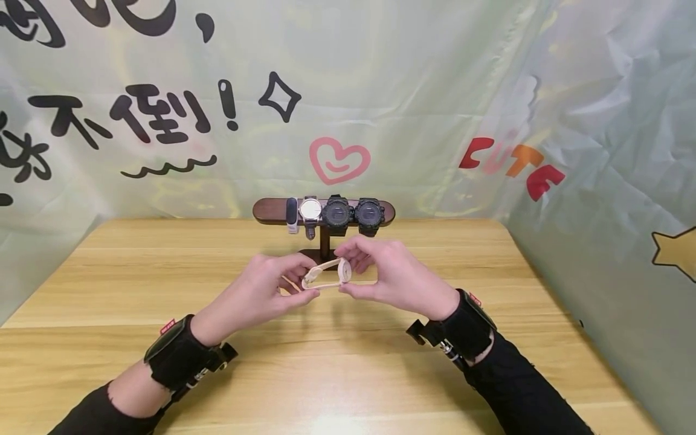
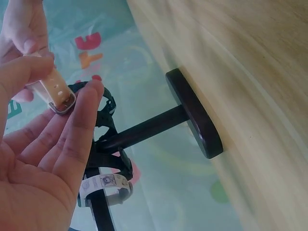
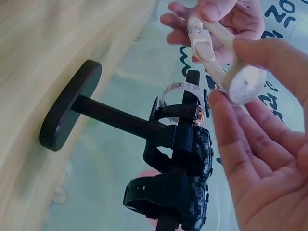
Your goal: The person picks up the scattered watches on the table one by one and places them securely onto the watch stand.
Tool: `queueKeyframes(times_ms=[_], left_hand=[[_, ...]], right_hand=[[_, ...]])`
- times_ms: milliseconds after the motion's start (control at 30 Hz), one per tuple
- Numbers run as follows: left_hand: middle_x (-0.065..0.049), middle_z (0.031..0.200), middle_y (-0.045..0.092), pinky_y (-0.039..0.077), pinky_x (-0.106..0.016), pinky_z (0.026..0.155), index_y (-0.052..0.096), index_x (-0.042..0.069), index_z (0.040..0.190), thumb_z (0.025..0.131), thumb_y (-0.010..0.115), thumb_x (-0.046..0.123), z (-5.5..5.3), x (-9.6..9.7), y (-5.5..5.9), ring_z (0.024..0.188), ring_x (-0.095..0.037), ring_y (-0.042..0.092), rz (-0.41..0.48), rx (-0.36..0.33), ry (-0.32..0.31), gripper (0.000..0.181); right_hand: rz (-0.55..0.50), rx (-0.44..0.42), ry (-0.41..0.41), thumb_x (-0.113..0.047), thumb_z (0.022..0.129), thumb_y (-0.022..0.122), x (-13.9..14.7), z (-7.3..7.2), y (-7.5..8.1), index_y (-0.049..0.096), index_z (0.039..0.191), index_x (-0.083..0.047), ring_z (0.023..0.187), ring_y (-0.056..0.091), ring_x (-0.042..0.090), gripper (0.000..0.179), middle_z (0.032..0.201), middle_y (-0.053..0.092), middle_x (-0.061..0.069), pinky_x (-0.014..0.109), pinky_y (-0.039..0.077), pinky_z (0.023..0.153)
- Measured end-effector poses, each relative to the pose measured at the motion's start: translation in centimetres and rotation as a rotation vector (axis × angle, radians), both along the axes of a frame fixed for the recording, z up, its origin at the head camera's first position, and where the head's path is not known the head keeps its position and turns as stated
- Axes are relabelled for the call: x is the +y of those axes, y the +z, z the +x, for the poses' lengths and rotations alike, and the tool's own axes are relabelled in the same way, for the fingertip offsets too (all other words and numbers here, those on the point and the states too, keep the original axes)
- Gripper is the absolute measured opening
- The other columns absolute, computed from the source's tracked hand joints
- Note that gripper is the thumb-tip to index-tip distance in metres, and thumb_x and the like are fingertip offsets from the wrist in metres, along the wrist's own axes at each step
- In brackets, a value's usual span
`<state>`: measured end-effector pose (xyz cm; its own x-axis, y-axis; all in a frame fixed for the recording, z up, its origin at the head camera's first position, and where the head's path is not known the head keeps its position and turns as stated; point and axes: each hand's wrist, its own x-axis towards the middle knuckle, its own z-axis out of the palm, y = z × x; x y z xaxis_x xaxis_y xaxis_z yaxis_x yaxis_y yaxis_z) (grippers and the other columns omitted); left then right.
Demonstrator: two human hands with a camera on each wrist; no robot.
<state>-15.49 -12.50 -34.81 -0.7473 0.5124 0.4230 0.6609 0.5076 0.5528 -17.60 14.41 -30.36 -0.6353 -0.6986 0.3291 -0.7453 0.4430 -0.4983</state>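
Both hands hold a cream wristwatch (image 1: 345, 270) above the table, its strap closed in a loop. My left hand (image 1: 274, 283) pinches the strap near the metal buckle (image 2: 64, 105), thumb and fingers on either side. The right hand (image 1: 388, 272) grips the round watch case (image 3: 246, 85) between thumb and fingertips. Just behind the hands stands a dark wooden watch stand (image 1: 270, 210). On its bar sit a white-strapped fitness band (image 1: 292, 212), a watch with a pale round dial (image 1: 310, 209), and two bulky black watches (image 1: 337, 212).
The stand's base (image 2: 195, 113) rests on the light wooden table (image 1: 337, 362). A printed cloth backdrop (image 1: 424, 90) hangs behind the table and along its right side. Black straps with small cameras (image 1: 179, 350) circle both wrists.
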Motion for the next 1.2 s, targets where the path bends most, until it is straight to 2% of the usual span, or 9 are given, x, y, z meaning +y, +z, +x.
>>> queueKeyframes(times_ms=[133,300,433,533,667,867,1067,1200], left_hand=[[0.004,0.096,0.082,0.065,-0.021,0.078,0.075,0.012,0.119,0.091,0.087,0.017,0.0,0.1,0.1,0.086,-0.003,0.077,-0.002,0.012,0.003,0.031],[0.000,0.110,0.082,0.065,-0.022,0.079,0.074,0.011,0.128,0.092,0.087,0.021,0.1,0.1,0.0,0.093,-0.009,0.079,-0.011,0.058,0.018,0.039],[-0.002,0.115,0.081,0.066,-0.027,0.078,0.073,0.010,0.132,0.092,0.087,0.022,0.2,0.1,0.0,0.096,-0.012,0.079,0.010,0.085,0.015,0.044],[-0.003,0.115,0.082,0.067,-0.030,0.077,0.072,0.009,0.133,0.092,0.087,0.021,0.2,0.2,0.0,0.095,-0.012,0.079,0.034,0.105,0.006,0.045],[-0.002,0.114,0.082,0.067,-0.028,0.077,0.073,0.008,0.132,0.093,0.087,0.021,0.3,0.4,0.0,0.094,-0.011,0.079,0.053,0.122,0.002,0.044],[-0.004,0.112,0.082,0.065,-0.024,0.078,0.074,0.007,0.129,0.090,0.089,0.021,0.3,0.6,-0.1,0.092,-0.011,0.079,0.067,0.122,-0.003,0.044],[-0.007,0.112,0.082,0.066,-0.026,0.075,0.074,0.006,0.127,0.089,0.090,0.019,0.3,0.7,-0.3,0.090,-0.013,0.080,0.081,0.118,-0.010,0.043],[-0.007,0.109,0.082,0.066,-0.028,0.074,0.074,0.006,0.126,0.090,0.089,0.018,0.3,0.8,-0.4,0.088,-0.015,0.080,0.090,0.116,-0.008,0.041]], right_hand=[[-0.059,0.015,-0.012,-0.014,0.085,0.092,0.0,-0.1,-0.2,0.070,0.124,-0.008,0.091,0.073,0.006,0.046,0.105,0.077,-0.005,0.030,0.065,0.085],[-0.094,0.058,-0.021,-0.016,0.084,0.093,-0.2,-0.1,-0.3,0.073,0.123,-0.009,0.091,0.073,0.005,0.044,0.106,0.078,-0.006,0.027,0.064,0.086],[-0.110,0.082,-0.010,-0.016,0.085,0.092,-0.4,-0.1,-0.5,0.074,0.124,-0.010,0.092,0.072,0.006,0.043,0.106,0.078,-0.006,0.025,0.063,0.086],[-0.121,0.094,0.004,-0.015,0.085,0.092,-0.5,-0.1,-0.7,0.075,0.125,-0.010,0.092,0.072,0.005,0.044,0.105,0.078,-0.007,0.024,0.062,0.086],[-0.131,0.099,0.009,-0.015,0.086,0.091,-0.6,-0.1,-0.8,0.075,0.126,-0.010,0.091,0.072,0.005,0.043,0.105,0.078,-0.007,0.024,0.062,0.085],[-0.128,0.084,0.002,-0.016,0.086,0.092,-0.8,0.1,-1.1,0.076,0.127,-0.009,0.093,0.072,0.005,0.045,0.110,0.079,-0.004,0.027,0.064,0.086],[-0.134,0.084,-0.005,-0.015,0.087,0.091,-1.0,0.0,-1.5,0.075,0.129,-0.009,0.094,0.075,0.012,0.046,0.115,0.079,-0.001,0.023,0.062,0.084],[-0.139,0.095,-0.015,-0.016,0.087,0.092,-1.2,0.0,-1.7,0.075,0.130,-0.008,0.094,0.075,0.011,0.047,0.116,0.079,0.000,0.022,0.062,0.083]])
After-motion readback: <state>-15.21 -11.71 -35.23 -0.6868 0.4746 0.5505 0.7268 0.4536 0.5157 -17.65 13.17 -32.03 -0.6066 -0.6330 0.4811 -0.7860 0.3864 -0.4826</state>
